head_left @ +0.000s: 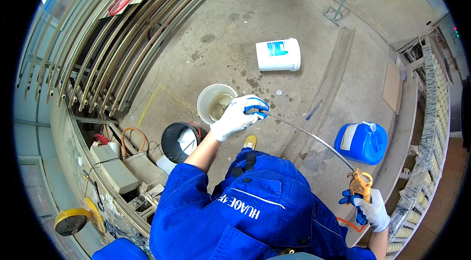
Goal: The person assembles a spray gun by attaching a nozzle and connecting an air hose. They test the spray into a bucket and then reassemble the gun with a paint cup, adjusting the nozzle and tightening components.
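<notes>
Blue jkt point(196, 211); L hand point(240, 117) nr wht bucket point(206, 96) w/ liq. point(218, 107)

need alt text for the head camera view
A gloved right hand holds a yellow handheld tool; the left hand grips the far end of its thin rod. An open white bucket and a blue jerrycan are nearby.

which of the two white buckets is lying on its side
The farther white bucket, with the blue label, lies on its side. The other white bucket, beside the left hand in view, stands upright and open.
</notes>
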The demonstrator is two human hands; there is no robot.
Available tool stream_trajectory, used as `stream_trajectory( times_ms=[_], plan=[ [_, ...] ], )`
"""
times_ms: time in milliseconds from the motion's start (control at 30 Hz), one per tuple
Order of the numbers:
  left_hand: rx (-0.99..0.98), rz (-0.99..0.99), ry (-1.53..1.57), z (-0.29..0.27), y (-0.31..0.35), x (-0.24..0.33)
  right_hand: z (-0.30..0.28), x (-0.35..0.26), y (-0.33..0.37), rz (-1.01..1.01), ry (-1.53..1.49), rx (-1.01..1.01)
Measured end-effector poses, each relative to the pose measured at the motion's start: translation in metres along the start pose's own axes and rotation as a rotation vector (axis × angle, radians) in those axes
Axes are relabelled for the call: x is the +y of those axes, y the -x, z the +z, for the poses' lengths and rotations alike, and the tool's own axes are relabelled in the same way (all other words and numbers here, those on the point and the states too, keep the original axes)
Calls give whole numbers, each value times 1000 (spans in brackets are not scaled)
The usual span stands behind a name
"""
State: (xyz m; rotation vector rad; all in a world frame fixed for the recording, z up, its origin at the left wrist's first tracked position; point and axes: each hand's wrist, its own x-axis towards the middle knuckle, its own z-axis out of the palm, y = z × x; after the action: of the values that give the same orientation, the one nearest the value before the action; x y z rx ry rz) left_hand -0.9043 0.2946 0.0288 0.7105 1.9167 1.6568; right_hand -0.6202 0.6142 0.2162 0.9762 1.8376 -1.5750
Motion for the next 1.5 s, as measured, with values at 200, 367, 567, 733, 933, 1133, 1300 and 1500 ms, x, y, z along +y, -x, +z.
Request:
stream_trajectory(
  times_ms=[200, 367, 567, 733, 933, 1133, 1300, 1500],
  plan=[
    [-24, 19, -71, -3, 0, -2, 0, -2, 0, 2, 15, -9],
    [-2, 47, -86, -3, 0, -5, 2, 2, 1, -6, -9, 9],
    [8, 33, -94, 0, 0, -5, 2, 7, -1, -40, 3, 19],
    [13, 93, -242, 0, -1, -3, 4, 1, 2, -5, 14, 19],
    [47, 185, -428, 1, -1, -5, 4, -1, 3, 4, 53, 23],
    [52, 263, -527, 1, -2, -8, 3, 7, 1, -30, 46, 27],
    [85, 380, -615, 1, -2, -15, 4, 3, 3, 8, 45, 26],
    [42, 378, -666, -1, -4, -16, 7, -5, 3, 60, 77, -15]
  ],
)
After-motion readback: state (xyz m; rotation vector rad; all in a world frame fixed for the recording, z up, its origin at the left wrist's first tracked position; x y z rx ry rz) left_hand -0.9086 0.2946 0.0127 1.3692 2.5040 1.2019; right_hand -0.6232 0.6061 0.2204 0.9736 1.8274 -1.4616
